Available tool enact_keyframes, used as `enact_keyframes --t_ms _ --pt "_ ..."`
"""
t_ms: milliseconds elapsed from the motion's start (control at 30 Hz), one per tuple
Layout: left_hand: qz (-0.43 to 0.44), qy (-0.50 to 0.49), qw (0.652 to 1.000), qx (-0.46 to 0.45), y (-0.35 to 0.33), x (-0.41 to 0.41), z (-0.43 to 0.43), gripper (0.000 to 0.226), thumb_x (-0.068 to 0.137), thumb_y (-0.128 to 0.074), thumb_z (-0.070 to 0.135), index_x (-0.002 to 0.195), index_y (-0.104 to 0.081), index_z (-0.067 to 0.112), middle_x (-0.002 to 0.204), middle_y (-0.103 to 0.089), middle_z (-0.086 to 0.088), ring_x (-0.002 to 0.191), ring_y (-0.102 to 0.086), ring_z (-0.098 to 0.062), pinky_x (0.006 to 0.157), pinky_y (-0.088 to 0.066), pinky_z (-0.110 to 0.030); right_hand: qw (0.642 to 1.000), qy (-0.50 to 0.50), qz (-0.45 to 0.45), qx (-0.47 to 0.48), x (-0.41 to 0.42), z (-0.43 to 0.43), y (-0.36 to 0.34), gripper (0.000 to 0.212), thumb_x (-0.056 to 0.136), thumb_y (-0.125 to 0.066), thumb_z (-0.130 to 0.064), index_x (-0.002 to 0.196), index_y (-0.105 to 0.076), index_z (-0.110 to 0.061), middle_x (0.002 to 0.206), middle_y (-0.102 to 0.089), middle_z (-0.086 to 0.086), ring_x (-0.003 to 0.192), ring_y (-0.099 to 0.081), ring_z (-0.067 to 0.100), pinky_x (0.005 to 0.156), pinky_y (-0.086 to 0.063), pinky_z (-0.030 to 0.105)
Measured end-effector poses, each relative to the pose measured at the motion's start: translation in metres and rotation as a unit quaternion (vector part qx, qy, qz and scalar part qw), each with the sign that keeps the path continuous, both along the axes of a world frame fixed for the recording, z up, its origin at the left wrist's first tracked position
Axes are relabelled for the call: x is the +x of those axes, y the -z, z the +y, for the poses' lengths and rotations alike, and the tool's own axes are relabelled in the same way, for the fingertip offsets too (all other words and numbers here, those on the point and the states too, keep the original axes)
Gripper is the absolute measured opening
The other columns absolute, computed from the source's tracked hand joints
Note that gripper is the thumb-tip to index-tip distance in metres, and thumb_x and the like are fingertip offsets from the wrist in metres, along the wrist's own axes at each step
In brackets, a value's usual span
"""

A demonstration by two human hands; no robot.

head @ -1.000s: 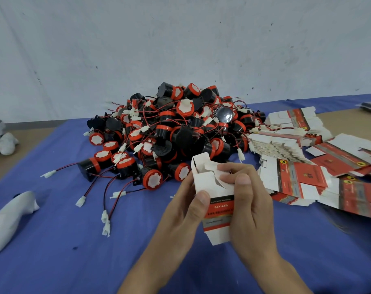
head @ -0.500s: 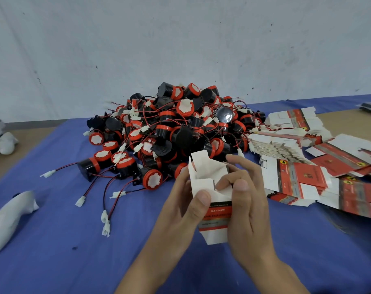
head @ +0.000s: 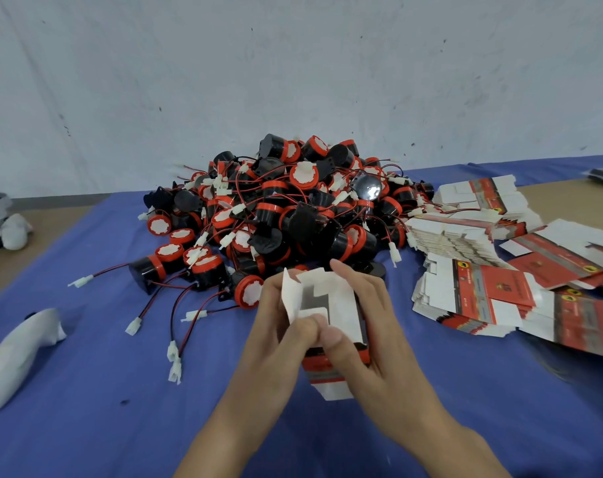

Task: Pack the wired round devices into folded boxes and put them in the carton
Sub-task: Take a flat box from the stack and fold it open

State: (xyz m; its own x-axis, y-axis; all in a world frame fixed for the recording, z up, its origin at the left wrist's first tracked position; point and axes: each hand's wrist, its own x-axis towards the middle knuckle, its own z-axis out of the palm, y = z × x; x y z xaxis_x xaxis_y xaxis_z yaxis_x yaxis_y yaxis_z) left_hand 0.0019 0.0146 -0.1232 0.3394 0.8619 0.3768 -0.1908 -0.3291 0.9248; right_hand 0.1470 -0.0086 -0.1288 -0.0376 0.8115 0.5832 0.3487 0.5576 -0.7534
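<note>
Cardboard box (head: 341, 305) gripped by both left hand (head: 276, 339) and right hand (head: 379, 332), thumbs pinching its end flap, just in front of the device pile (head: 293, 215). Suggest: square the walls first, side flaps in, then tuck the tongue. No carton visible.

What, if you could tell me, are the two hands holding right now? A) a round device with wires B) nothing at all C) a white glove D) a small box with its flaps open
D: the left hand and the right hand both grip the small box, its white flaps open, in front of the pile of devices.
</note>
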Motion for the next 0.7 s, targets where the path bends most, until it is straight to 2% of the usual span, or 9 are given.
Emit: enact_keyframes --t_ms 133,233,300,367,400,433,500,600,700 --pt "-0.003 0.022 1.000 -0.012 0.002 -0.003 0.001 0.050 0.077 -0.055 0.027 0.127 -0.049 0.024 0.106 -0.065 -0.010 0.093 -0.066 -0.022 0.076 -0.057 -0.030 1.000 0.014 -0.019 0.017 -0.003 0.000 -0.001 0.041 0.095 -0.052 -0.058 0.133 -0.042 -0.045 0.130 -0.046 -0.014 0.121 -0.054 0.015 0.090 -0.047 0.016" --pt "-0.012 0.018 1.000 -0.012 0.000 -0.002 0.001 0.043 0.077 -0.054 0.023 0.119 -0.048 0.018 0.104 -0.060 -0.015 0.086 -0.062 -0.022 0.072 -0.056 -0.034 0.999 0.016 -0.033 0.013 -0.002 0.001 0.001 0.039 0.092 -0.054 -0.042 0.130 -0.047 -0.034 0.127 -0.046 -0.012 0.118 -0.054 0.013 0.088 -0.046 0.016" --pt "-0.009 0.014 1.000 -0.006 0.001 -0.002 0.002 0.035 0.082 -0.057 0.026 0.114 -0.050 0.016 0.107 -0.061 -0.010 0.088 -0.062 -0.021 0.072 -0.056 -0.033 0.999 0.012 -0.040 0.017 -0.002 0.001 0.001 0.037 0.090 -0.052 -0.036 0.127 -0.048 -0.032 0.127 -0.047 -0.012 0.119 -0.054 0.013 0.089 -0.047 0.018" --pt "0.005 0.015 1.000 -0.003 0.001 -0.002 0.004 0.038 0.088 -0.062 0.044 0.119 -0.056 0.022 0.113 -0.065 -0.003 0.096 -0.065 -0.023 0.076 -0.056 -0.033 0.999 0.023 -0.040 0.026 -0.001 0.002 0.001 0.037 0.086 -0.050 -0.032 0.124 -0.047 -0.032 0.125 -0.046 -0.013 0.118 -0.052 0.013 0.087 -0.048 0.020" --pt "0.006 0.017 1.000 -0.011 0.001 -0.001 0.005 0.049 0.087 -0.062 0.060 0.123 -0.059 0.027 0.119 -0.066 0.001 0.105 -0.066 -0.023 0.081 -0.056 -0.034 0.998 0.039 -0.041 0.033 0.000 0.003 0.000 0.037 0.084 -0.049 -0.032 0.121 -0.047 -0.033 0.124 -0.045 -0.015 0.117 -0.051 0.013 0.086 -0.047 0.019" --pt "-0.004 0.020 0.999 -0.031 -0.001 0.001 0.006 0.060 0.082 -0.059 0.073 0.127 -0.061 0.033 0.126 -0.066 0.006 0.115 -0.064 -0.019 0.088 -0.056 -0.036 0.997 0.059 -0.043 0.039 0.001 0.004 0.000 0.036 0.083 -0.048 -0.032 0.119 -0.045 -0.035 0.123 -0.043 -0.017 0.117 -0.050 0.013 0.085 -0.046 0.017" --pt "-0.057 0.034 0.994 -0.090 -0.004 0.003 0.010 0.072 0.072 -0.054 0.086 0.129 -0.062 0.042 0.138 -0.061 0.009 0.128 -0.058 -0.016 0.098 -0.053 -0.039 0.993 0.095 -0.048 0.052 0.004 0.005 0.000 0.032 0.081 -0.047 -0.033 0.113 -0.044 -0.036 0.123 -0.040 -0.020 0.116 -0.049 0.011 0.083 -0.043 0.014" --pt "-0.087 0.037 0.985 -0.147 -0.006 0.004 0.013 0.052 0.085 -0.054 0.071 0.126 -0.065 0.043 0.133 -0.065 0.005 0.124 -0.061 -0.021 0.095 -0.056 -0.038 0.989 0.119 -0.050 0.070 0.008 0.007 0.001 0.029 0.083 -0.045 -0.032 0.112 -0.045 -0.032 0.127 -0.039 -0.022 0.118 -0.047 0.009 0.084 -0.042 0.015" --pt "-0.062 0.086 0.980 -0.170 -0.005 0.005 0.010 0.041 0.102 -0.045 0.042 0.135 -0.061 0.024 0.132 -0.065 -0.011 0.120 -0.063 -0.029 0.089 -0.057 -0.041 0.987 0.128 -0.057 0.083 0.009 0.007 0.002 0.028 0.084 -0.045 -0.031 0.112 -0.046 -0.029 0.128 -0.040 -0.021 0.118 -0.047 0.009 0.086 -0.042 0.014"
